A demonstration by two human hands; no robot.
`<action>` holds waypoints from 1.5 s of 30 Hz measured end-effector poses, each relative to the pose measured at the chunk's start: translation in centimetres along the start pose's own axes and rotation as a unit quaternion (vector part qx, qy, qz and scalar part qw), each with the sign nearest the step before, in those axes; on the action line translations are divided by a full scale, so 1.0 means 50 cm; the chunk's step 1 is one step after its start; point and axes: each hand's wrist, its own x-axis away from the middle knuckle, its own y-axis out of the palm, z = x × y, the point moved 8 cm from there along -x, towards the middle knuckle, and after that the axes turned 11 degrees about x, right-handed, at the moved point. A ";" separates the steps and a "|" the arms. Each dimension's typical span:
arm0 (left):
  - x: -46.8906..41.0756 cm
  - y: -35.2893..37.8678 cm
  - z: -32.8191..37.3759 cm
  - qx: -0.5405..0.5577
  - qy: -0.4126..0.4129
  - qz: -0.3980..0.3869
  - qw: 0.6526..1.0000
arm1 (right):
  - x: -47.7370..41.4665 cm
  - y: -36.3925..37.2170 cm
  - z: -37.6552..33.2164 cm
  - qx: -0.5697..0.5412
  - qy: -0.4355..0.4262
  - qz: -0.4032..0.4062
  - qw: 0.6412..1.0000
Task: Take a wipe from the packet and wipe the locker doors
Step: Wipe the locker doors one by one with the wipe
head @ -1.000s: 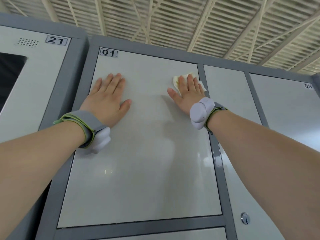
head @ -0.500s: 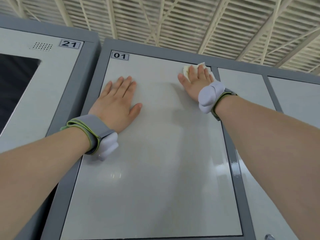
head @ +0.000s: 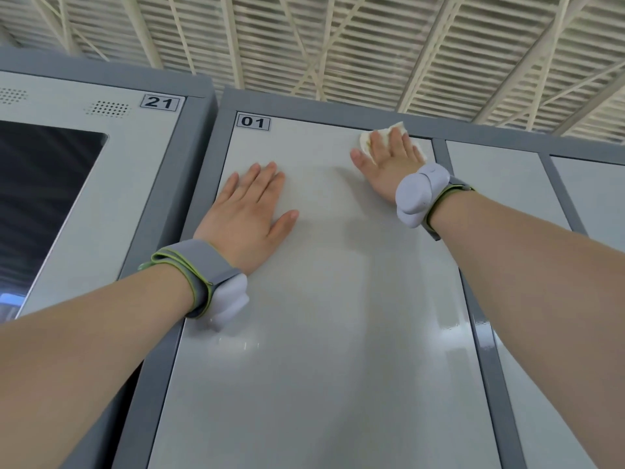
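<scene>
A light grey locker door labelled 01 fills the middle of the view. My right hand presses a crumpled white wipe flat against the door's top right corner, fingers straight. Only the wipe's edges show around the fingers. My left hand lies flat on the upper left part of the same door, fingers straight, holding nothing. The wipe packet is not in view.
A locker unit labelled 21 with a dark screen stands to the left. More grey doors continue to the right behind a dark grey frame. A slatted ceiling is overhead.
My right hand has slid the wipe up the door to its top right corner. My left hand has stayed flat in the same place on the door.
</scene>
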 end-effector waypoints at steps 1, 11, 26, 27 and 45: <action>0.000 -0.001 0.001 0.005 0.001 0.000 1.000 | 0.005 0.000 -0.014 -0.007 -0.020 0.002 1.000; -0.001 -0.032 -0.008 0.094 0.021 0.012 0.995 | 0.009 -0.010 0.001 -0.033 0.054 -0.038 0.997; 0.019 -0.110 -0.158 -0.047 -0.022 0.026 0.998 | 0.016 -0.016 -0.062 -0.033 0.024 -0.012 0.999; 0.022 -0.107 -0.163 -0.048 -0.031 0.021 0.998 | 0.012 -0.019 -0.056 -0.063 0.057 -0.008 0.996; 0.026 -0.105 -0.176 -0.044 -0.030 0.029 0.998 | -0.054 -0.042 -0.180 -0.013 -0.004 0.042 0.999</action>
